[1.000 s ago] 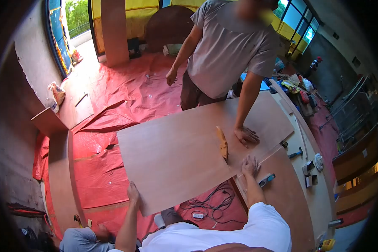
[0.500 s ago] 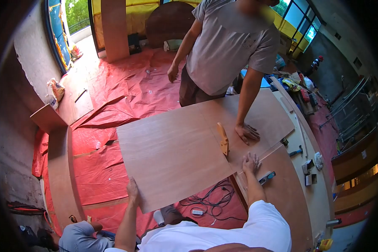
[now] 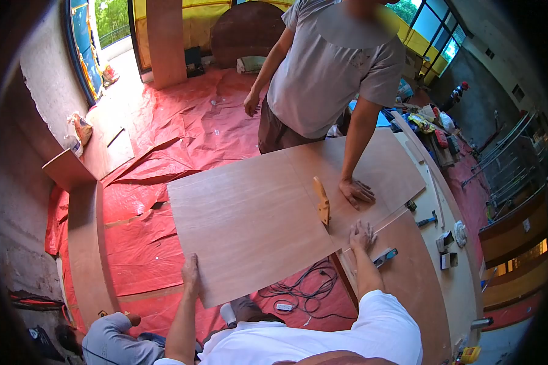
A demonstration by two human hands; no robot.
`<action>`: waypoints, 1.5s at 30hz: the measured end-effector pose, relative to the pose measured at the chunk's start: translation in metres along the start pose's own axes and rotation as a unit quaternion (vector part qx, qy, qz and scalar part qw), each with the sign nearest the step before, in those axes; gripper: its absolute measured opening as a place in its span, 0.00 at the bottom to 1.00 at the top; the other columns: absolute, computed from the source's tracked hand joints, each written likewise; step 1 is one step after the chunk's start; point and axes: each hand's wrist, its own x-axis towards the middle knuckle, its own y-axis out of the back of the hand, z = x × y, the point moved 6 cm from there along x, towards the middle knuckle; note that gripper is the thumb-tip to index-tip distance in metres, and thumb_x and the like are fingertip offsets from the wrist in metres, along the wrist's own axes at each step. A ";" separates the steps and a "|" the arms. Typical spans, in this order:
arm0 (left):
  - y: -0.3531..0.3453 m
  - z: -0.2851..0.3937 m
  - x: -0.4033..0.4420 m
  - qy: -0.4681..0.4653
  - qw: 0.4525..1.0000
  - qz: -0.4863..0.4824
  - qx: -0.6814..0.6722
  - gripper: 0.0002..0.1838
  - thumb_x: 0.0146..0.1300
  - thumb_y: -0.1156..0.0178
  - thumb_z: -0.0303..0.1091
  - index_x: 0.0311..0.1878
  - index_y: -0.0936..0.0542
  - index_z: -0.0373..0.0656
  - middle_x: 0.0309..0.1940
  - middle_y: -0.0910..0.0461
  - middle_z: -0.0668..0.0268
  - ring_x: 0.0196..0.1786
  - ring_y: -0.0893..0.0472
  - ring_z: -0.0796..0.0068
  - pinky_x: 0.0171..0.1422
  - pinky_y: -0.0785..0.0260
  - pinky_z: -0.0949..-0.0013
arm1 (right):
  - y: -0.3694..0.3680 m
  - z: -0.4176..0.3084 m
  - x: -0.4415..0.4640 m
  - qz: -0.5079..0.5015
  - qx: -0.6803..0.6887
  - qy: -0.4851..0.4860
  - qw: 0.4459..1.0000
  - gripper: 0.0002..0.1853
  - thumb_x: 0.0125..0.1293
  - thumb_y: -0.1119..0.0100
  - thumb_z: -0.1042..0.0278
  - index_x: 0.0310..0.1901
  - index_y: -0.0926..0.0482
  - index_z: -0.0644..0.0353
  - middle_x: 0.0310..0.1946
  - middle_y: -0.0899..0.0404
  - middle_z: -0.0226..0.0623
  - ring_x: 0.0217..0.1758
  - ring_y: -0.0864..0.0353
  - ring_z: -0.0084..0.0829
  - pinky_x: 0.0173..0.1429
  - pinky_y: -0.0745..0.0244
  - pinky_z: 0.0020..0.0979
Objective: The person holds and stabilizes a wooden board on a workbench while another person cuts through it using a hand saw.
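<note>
My left hand (image 3: 190,275) grips the near left edge of a large brown plywood sheet (image 3: 243,225), thumb on top and the other fingers underneath, out of sight. Lying flat with fingers spread, my right hand (image 3: 363,236) presses on the wood near the sheet's right part. Just up and left of it, a handsaw (image 3: 321,204) stands upright by its yellowish wooden handle at a line across the sheet; its blade is mostly hidden. A co-worker's hand (image 3: 357,191) leans on the sheet beyond mine. A short teal and silver tool (image 3: 385,258) lies beside my right forearm.
A co-worker (image 3: 335,79) stands across the sheet; another person (image 3: 119,340) crouches at lower left. Black cable (image 3: 310,289) coils on the red floor sheeting (image 3: 143,255). A hammer (image 3: 427,219) and small boxes (image 3: 447,260) lie at right. A long board (image 3: 88,243) stretches along the left.
The crouching person at lower left has shifted slightly. My hands, the co-worker's hand and the saw keep nearly the same places on the sheet; the whole view has moved a little.
</note>
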 end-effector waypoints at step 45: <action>-0.001 -0.001 0.004 0.019 0.994 -0.081 -0.065 0.33 0.66 0.50 0.55 0.58 0.31 0.31 0.53 0.26 0.61 0.53 0.27 0.71 0.57 0.35 0.69 | -0.007 0.008 -0.002 0.046 0.034 -0.006 0.998 0.28 0.63 0.53 0.42 0.64 0.33 0.38 0.69 0.45 0.39 0.74 0.53 0.42 0.74 0.68 0.51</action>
